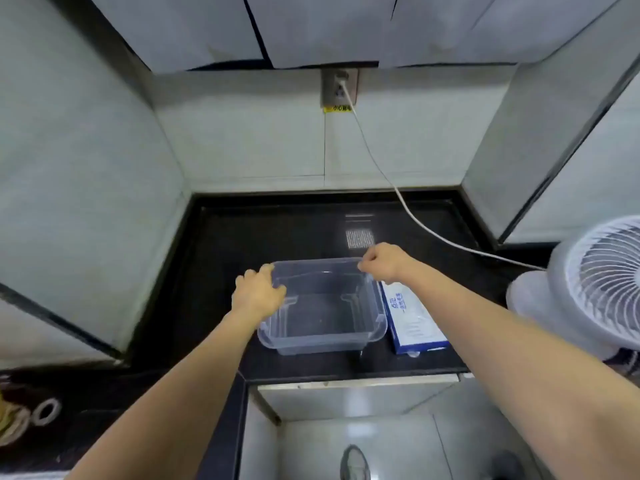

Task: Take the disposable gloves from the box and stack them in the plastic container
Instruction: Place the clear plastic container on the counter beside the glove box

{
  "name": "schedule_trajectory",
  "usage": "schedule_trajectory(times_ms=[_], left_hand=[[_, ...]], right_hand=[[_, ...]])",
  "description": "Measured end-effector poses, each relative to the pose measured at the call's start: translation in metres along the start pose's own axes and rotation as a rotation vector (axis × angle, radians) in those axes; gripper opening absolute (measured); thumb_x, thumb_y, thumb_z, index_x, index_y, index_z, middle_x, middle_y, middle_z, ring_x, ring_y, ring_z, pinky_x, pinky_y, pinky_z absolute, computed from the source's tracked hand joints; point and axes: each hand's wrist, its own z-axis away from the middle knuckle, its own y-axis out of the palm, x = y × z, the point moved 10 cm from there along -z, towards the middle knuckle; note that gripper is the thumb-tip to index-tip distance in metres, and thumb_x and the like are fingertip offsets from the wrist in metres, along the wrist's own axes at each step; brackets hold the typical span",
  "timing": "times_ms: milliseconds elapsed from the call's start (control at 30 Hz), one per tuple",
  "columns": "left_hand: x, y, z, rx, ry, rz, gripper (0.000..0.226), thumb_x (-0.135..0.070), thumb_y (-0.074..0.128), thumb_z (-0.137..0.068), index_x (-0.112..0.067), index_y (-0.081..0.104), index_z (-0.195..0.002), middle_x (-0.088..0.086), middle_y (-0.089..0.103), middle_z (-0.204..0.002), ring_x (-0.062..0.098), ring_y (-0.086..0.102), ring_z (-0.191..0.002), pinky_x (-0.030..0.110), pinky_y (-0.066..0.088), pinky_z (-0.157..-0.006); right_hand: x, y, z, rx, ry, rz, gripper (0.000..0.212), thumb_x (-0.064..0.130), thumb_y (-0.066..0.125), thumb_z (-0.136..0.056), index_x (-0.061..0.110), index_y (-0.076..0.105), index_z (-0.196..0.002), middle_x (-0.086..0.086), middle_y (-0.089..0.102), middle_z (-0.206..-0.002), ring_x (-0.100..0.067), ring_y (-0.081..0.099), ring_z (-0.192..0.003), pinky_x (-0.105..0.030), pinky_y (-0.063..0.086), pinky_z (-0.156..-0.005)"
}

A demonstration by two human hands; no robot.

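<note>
Forearms (194,386) reach far; left hand (258,292) curls fingers over left rim of tub (322,342); right hand (381,261) pinches its far-right corner, probably squaring the empty tub beside box (415,323).

The left hand (258,294) and the right hand (381,263) are bare, and so is the skin over the knuckles and wrists. The fingers (263,270) are smeared by blur, so nails and fine lines cannot be made out. The left forearm (194,382) and the right forearm (485,327) are bare along all their visible length, down to the picture's lower edge. Lower down, by the floor, a shoe (354,463) shows: a dark grey upper with a paler strip along its middle, rounded at the toe. A dark shape (505,464) to its right may be the second shoe, but it is too blurred to tell.
</note>
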Motion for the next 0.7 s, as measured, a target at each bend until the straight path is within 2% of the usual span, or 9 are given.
schedule_trajectory(times_ms=[100, 167, 233, 300, 367, 433, 533, 600, 700], left_hand=[[0.019, 0.027, -0.003, 0.051, -0.099, 0.044, 0.056, -0.035, 0.050, -0.099, -0.020, 0.032, -0.149, 0.018, 0.043, -0.137, 0.035, 0.049, -0.118, 0.039, 0.042, -0.094], [0.021, 0.039, -0.004, 0.069, -0.111, 0.099, 0.055, -0.034, 0.050, -0.100, -0.018, 0.031, -0.149, 0.018, 0.042, -0.137, 0.031, 0.056, -0.107, 0.036, 0.045, -0.086], [0.021, 0.042, -0.010, 0.040, -0.133, 0.141, 0.056, -0.031, 0.050, -0.100, -0.018, 0.029, -0.150, 0.016, 0.040, -0.139, 0.027, 0.057, -0.098, 0.031, 0.044, -0.077], [0.023, 0.039, -0.015, 0.003, -0.167, 0.162, 0.058, -0.029, 0.052, -0.099, -0.018, 0.027, -0.150, 0.016, 0.037, -0.141, 0.026, 0.057, -0.099, 0.031, 0.045, -0.077], [0.027, 0.036, -0.022, -0.014, -0.195, 0.178, 0.060, -0.028, 0.054, -0.098, -0.017, 0.027, -0.150, 0.016, 0.035, -0.143, 0.028, 0.055, -0.108, 0.035, 0.047, -0.085], [0.032, 0.033, -0.029, -0.012, -0.205, 0.170, 0.061, -0.029, 0.055, -0.098, -0.015, 0.027, -0.150, 0.017, 0.032, -0.147, 0.033, 0.050, -0.120, 0.039, 0.045, -0.095], [0.035, 0.025, -0.032, -0.042, -0.224, 0.067, 0.061, -0.032, 0.055, -0.098, -0.011, 0.030, -0.150, 0.018, 0.022, -0.156, 0.037, 0.026, -0.141, 0.046, 0.032, -0.112], [0.018, 0.013, -0.029, -0.143, -0.156, -0.020, 0.055, -0.030, 0.055, -0.097, -0.011, 0.038, -0.146, 0.019, 0.025, -0.155, 0.037, 0.020, -0.142, 0.045, 0.028, -0.113], [-0.041, 0.004, -0.019, -0.269, 0.118, 0.023, 0.035, -0.021, 0.055, -0.095, -0.016, 0.058, -0.129, 0.012, 0.053, -0.133, 0.029, 0.043, -0.123, 0.037, 0.037, -0.101]], right_hand=[[-0.024, 0.019, -0.006, 0.041, 0.088, -0.021, 0.032, 0.022, 0.051, -0.099, 0.000, 0.061, -0.120, -0.018, 0.064, -0.118, -0.033, 0.062, -0.101, -0.039, 0.052, -0.088], [-0.032, 0.033, -0.009, 0.079, 0.121, -0.107, 0.031, 0.021, 0.051, -0.099, 0.003, 0.057, -0.124, -0.017, 0.062, -0.121, -0.033, 0.063, -0.103, -0.040, 0.054, -0.092], [-0.033, 0.037, -0.019, 0.061, 0.124, -0.174, 0.033, 0.020, 0.053, -0.098, 0.002, 0.057, -0.125, -0.019, 0.062, -0.122, -0.029, 0.063, -0.094, -0.040, 0.055, -0.089], [-0.032, 0.038, -0.031, 0.037, 0.093, -0.207, 0.038, 0.021, 0.055, -0.097, 0.002, 0.055, -0.129, -0.018, 0.060, -0.127, -0.028, 0.061, -0.096, -0.040, 0.051, -0.090], [-0.027, 0.040, -0.042, 0.038, 0.056, -0.276, 0.044, 0.024, 0.057, -0.097, 0.008, 0.049, -0.137, -0.011, 0.054, -0.134, -0.025, 0.057, -0.105, -0.039, 0.048, -0.096], [-0.024, 0.043, -0.050, 0.067, 0.035, -0.385, 0.046, 0.025, 0.057, -0.098, 0.011, 0.047, -0.140, -0.010, 0.054, -0.129, -0.022, 0.055, -0.099, -0.038, 0.050, -0.094], [-0.028, 0.045, -0.052, 0.136, -0.011, -0.537, 0.044, 0.027, 0.053, -0.101, 0.016, 0.043, -0.142, -0.006, 0.058, -0.118, -0.022, 0.061, -0.099, -0.037, 0.053, -0.089], [-0.047, 0.037, -0.052, 0.075, -0.027, -0.545, 0.049, 0.029, 0.051, -0.102, 0.020, 0.037, -0.147, -0.006, 0.059, -0.122, -0.024, 0.062, -0.105, -0.036, 0.051, -0.093], [-0.105, 0.021, -0.057, -0.144, 0.124, -0.295, 0.053, 0.027, 0.056, -0.098, 0.015, 0.038, -0.147, -0.014, 0.047, -0.141, -0.031, 0.050, -0.126, -0.040, 0.041, -0.103]])
